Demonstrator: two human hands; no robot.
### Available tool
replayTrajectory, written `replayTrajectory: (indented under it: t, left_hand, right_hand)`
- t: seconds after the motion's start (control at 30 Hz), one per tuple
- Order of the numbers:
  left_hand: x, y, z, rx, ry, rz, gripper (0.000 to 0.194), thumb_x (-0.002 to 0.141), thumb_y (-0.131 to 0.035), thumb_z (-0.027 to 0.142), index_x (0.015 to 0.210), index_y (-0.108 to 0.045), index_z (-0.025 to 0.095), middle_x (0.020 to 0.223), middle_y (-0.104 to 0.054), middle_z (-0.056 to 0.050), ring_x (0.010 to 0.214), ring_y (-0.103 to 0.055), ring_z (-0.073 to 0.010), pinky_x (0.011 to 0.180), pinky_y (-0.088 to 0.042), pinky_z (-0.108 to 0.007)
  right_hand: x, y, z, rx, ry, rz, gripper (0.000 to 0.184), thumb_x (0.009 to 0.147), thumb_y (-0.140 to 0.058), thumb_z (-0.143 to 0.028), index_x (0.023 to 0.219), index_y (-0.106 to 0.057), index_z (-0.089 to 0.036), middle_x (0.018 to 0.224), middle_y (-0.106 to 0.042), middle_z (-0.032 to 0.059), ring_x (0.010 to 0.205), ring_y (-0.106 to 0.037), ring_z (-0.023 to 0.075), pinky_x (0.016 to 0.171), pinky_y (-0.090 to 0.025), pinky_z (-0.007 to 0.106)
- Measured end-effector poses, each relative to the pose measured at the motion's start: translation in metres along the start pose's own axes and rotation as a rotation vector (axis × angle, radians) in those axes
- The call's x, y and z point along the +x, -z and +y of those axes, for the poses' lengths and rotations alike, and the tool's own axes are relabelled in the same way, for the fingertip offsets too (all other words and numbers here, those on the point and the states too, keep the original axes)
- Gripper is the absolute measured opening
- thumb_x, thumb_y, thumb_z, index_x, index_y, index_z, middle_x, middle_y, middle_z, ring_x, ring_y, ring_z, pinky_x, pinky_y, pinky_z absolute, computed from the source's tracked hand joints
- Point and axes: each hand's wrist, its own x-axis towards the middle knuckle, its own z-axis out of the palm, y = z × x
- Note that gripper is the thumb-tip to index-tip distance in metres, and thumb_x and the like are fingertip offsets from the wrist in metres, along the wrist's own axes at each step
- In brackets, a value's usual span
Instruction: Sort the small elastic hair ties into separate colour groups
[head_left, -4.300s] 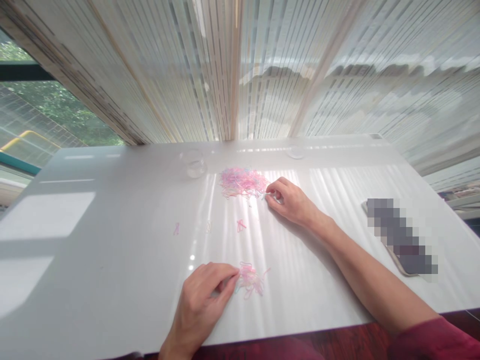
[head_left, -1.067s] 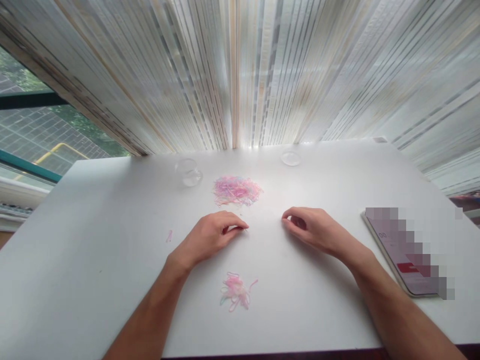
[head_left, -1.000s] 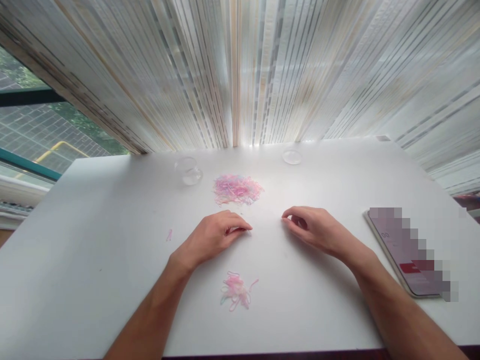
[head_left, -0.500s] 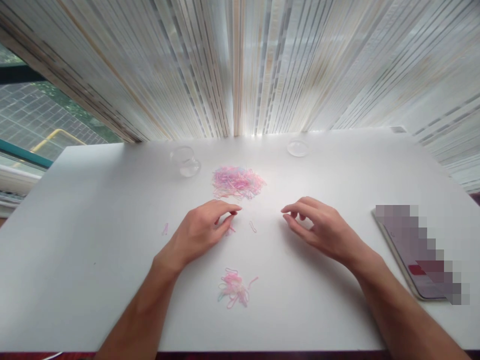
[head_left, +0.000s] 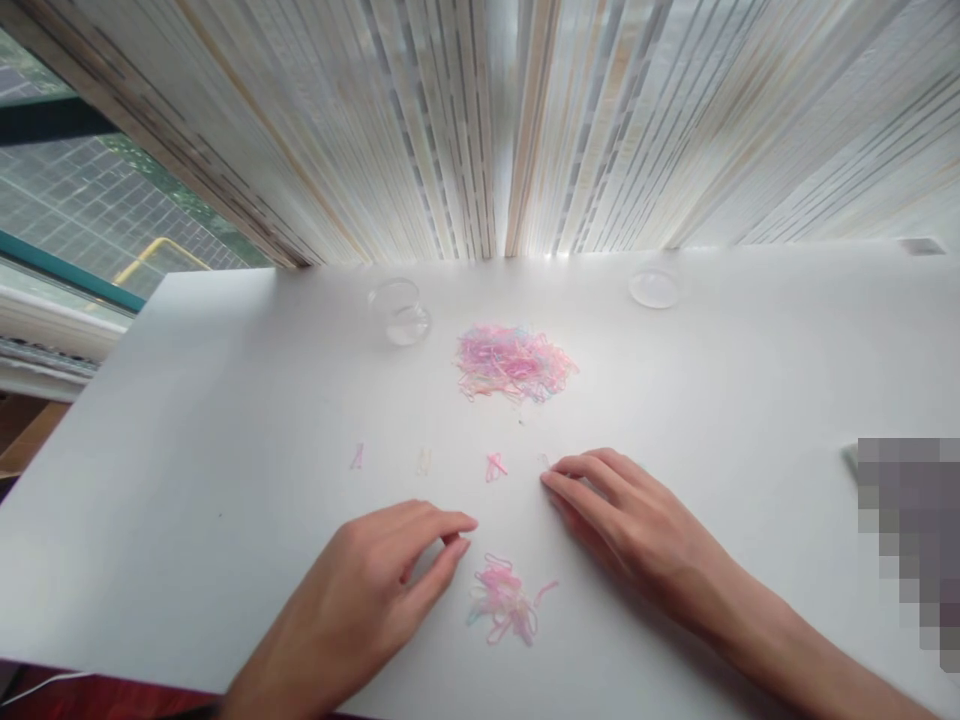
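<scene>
A large heap of thin pink and pastel rubber bands (head_left: 514,362) lies mid-table on the white table (head_left: 187,420). A smaller heap (head_left: 504,602) sits near the front edge. Single bands lie in a row between them: a pink one (head_left: 357,457), a pale one (head_left: 424,460), a pink one (head_left: 494,466). My left hand (head_left: 379,590) rests just left of the small heap, fingers loosely curled, nothing visible in them. My right hand (head_left: 622,515) lies flat with fingers stretched, its tips beside a faint band (head_left: 543,461).
A small clear glass jar (head_left: 400,311) stands behind the big heap on the left. A clear round lid (head_left: 655,288) lies at the back right. A phone (head_left: 907,530), blurred out, lies at the right edge. Striped curtains hang behind the table.
My left hand has pulled back from near the big heap to the small heap. My right hand has come nearer and flattened. Loose single bands now lie uncovered in a row.
</scene>
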Motion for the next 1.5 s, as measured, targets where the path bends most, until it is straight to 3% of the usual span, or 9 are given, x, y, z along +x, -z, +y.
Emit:
replayTrajectory:
  t: [0.17, 0.33, 0.43, 0.5, 0.77, 0.9, 1.03, 1.27, 1.5]
  left_hand:
    - [-0.008, -0.039, 0.014, -0.199, -0.083, -0.019, 0.014, 0.101, -0.06, 0.014, 0.102, -0.072, 0.022, 0.08, -0.078, 0.0, 0.067, -0.072, -0.0156, 0.063, -0.057, -0.027]
    - [0.001, -0.051, 0.015, -0.15, -0.029, 0.185, 0.017, 0.101, -0.064, 0.015, 0.116, -0.069, 0.02, 0.09, -0.081, -0.003, 0.071, -0.075, -0.0163, 0.065, -0.061, -0.026]
    - [0.005, -0.051, 0.013, -0.124, 0.022, 0.257, 0.027, 0.101, -0.068, 0.021, 0.128, -0.068, 0.021, 0.095, -0.082, -0.004, 0.07, -0.075, -0.0149, 0.068, -0.064, -0.025]
    - [0.008, -0.05, 0.012, -0.144, 0.012, 0.241, 0.022, 0.101, -0.067, 0.018, 0.122, -0.071, 0.023, 0.093, -0.082, -0.003, 0.071, -0.075, -0.0151, 0.073, -0.065, -0.026]
    - [0.006, -0.045, 0.006, -0.189, 0.001, 0.217, 0.016, 0.099, -0.067, 0.012, 0.106, -0.074, 0.024, 0.089, -0.081, -0.001, 0.075, -0.074, -0.015, 0.069, -0.062, -0.026]
    - [-0.011, -0.026, -0.016, -0.006, 0.205, 0.434, 0.011, 0.098, -0.07, 0.018, 0.1, -0.077, 0.026, 0.092, -0.081, 0.0, 0.066, -0.068, -0.0134, 0.064, -0.058, -0.027]
    - [-0.029, -0.006, -0.04, 0.245, 0.417, 0.628, 0.005, 0.096, -0.074, 0.027, 0.095, -0.078, 0.026, 0.081, -0.077, 0.002, 0.056, -0.056, -0.012, 0.062, -0.054, -0.028]
    - [-0.032, -0.002, -0.057, 0.297, 0.338, 0.587, 0.007, 0.097, -0.072, 0.02, 0.096, -0.078, 0.023, 0.09, -0.079, -0.002, 0.061, -0.059, -0.0135, 0.064, -0.056, -0.029]
    - [-0.032, -0.007, -0.067, 0.319, 0.18, 0.558, 0.01, 0.095, -0.075, 0.013, 0.1, -0.078, 0.021, 0.094, -0.079, -0.002, 0.07, -0.069, -0.0123, 0.071, -0.059, -0.025]
  right_hand:
    - [0.002, -0.005, 0.004, 0.068, -0.071, 0.049, 0.026, 0.102, -0.049, -0.007, 0.116, -0.064, -0.022, 0.099, -0.074, 0.0084, 0.084, -0.068, 0.0218, 0.069, -0.058, 0.034]
    - [0.008, -0.009, -0.003, 0.299, -0.154, 0.128, 0.023, 0.097, -0.053, -0.006, 0.104, -0.063, -0.025, 0.087, -0.073, 0.0032, 0.076, -0.069, 0.0166, 0.066, -0.058, 0.028]
    - [0.009, -0.008, -0.01, 0.497, -0.218, 0.06, 0.019, 0.096, -0.057, -0.01, 0.101, -0.066, -0.026, 0.085, -0.075, 0.0012, 0.072, -0.07, 0.0141, 0.064, -0.058, 0.024]
    - [0.009, -0.008, -0.013, 0.562, -0.247, 0.03, 0.017, 0.095, -0.059, -0.011, 0.1, -0.068, -0.025, 0.083, -0.075, 0.0008, 0.069, -0.07, 0.0133, 0.061, -0.057, 0.022]
    - [0.005, -0.008, -0.011, 0.559, -0.223, 0.051, 0.018, 0.096, -0.061, -0.011, 0.107, -0.067, -0.025, 0.089, -0.076, 0.002, 0.075, -0.07, 0.0141, 0.065, -0.058, 0.023]
    - [0.004, -0.002, -0.005, 0.486, -0.158, 0.088, 0.023, 0.097, -0.06, -0.01, 0.112, -0.064, -0.026, 0.089, -0.074, 0.0028, 0.076, -0.071, 0.016, 0.066, -0.06, 0.026]
    - [0.004, 0.002, 0.001, 0.429, -0.167, 0.067, 0.025, 0.097, -0.057, -0.009, 0.109, -0.064, -0.029, 0.082, -0.072, 0.0018, 0.066, -0.069, 0.0166, 0.055, -0.057, 0.027]
    - [0.005, -0.004, 0.005, 0.418, -0.149, 0.045, 0.02, 0.097, -0.058, -0.016, 0.107, -0.067, -0.031, 0.077, -0.073, 0.0022, 0.059, -0.069, 0.0186, 0.048, -0.055, 0.028]
    - [0.012, 0.0, 0.004, 0.319, -0.159, 0.001, 0.019, 0.098, -0.053, -0.015, 0.102, -0.065, -0.029, 0.076, -0.072, -0.0023, 0.06, -0.071, 0.0121, 0.053, -0.056, 0.019]
